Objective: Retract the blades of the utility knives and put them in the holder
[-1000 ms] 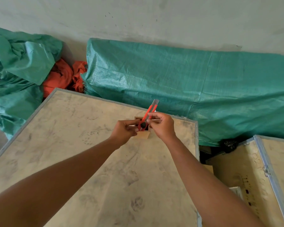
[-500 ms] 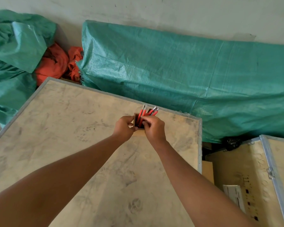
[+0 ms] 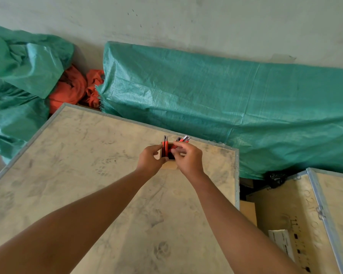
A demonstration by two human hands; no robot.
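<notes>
Gripping holder (image 3: 167,165): left hand (image 3: 150,160) | right hand (image 3: 188,158) fingers curled on knives (image 3: 181,141)

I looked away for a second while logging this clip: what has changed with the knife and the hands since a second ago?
The orange utility knife that both hands held up above the holder has gone down into it and now stands among the other knives. The right hand has dropped with it and stays at the knives. The left hand still grips the holder's left side, and the holder sits at the same spot on the crate.
</notes>
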